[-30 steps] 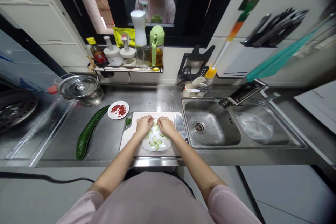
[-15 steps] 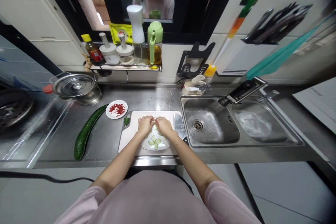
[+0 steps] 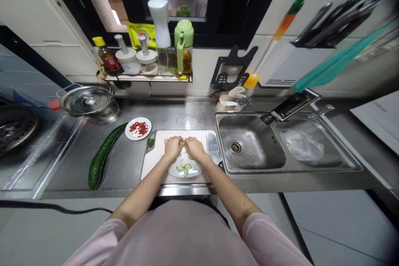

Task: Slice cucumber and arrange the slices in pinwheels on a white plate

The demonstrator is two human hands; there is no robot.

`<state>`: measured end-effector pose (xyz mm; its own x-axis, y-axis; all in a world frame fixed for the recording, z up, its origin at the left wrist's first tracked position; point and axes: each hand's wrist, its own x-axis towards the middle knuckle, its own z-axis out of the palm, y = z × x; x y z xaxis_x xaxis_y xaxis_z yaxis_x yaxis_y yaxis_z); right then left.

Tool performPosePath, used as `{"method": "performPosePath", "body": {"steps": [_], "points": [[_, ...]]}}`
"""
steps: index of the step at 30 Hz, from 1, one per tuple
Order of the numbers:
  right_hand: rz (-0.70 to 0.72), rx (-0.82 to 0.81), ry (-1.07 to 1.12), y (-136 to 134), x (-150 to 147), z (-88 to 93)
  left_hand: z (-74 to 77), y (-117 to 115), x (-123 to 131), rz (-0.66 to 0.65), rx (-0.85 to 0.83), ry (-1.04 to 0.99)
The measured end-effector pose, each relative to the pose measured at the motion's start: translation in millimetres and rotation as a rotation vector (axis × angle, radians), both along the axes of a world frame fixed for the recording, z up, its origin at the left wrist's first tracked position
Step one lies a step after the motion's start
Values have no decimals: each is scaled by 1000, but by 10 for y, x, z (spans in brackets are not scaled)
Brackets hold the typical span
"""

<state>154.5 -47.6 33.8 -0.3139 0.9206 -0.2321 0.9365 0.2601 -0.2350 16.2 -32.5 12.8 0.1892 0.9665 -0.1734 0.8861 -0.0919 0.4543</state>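
Observation:
My left hand [image 3: 173, 148] and my right hand [image 3: 194, 149] meet over the far part of a white plate [image 3: 197, 171]. Their fingers are bent and pinched together at the tips, around what looks like a pale cucumber slice, mostly hidden by the fingers. Thin green-edged cucumber slices [image 3: 186, 167] lie fanned on the plate's near part, and more show partly beneath my hands. The plate stands on a light cutting board [image 3: 152, 166]. On the board's right side lies a knife [image 3: 213, 146], and a green cucumber end [image 3: 150, 143] sits at its upper left.
A long whole cucumber [image 3: 104, 158] and a small white dish [image 3: 127, 130] of chopped red bits lie to the left. Behind them stands a lidded steel pot [image 3: 104, 112]. The sink [image 3: 251, 166] adjoins the board's right. A shelf [image 3: 137, 78] holds seasoning bottles and jars.
The camera view has shifted slightly. Both hands stay in nearly the same place over the plate, fingertips still together; the slices on the near part look unchanged.

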Motion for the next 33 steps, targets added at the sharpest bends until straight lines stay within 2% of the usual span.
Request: {"method": "performPosePath", "body": {"steps": [11, 23, 33], "points": [[2, -3, 18, 19, 23, -37, 28, -15, -1, 5, 0, -3], [-93, 31, 110, 32, 122, -42, 56, -46, -22, 60, -8, -37], [-46, 11, 74, -11, 48, -49, 16, -64, -19, 45, -18, -25]]}}
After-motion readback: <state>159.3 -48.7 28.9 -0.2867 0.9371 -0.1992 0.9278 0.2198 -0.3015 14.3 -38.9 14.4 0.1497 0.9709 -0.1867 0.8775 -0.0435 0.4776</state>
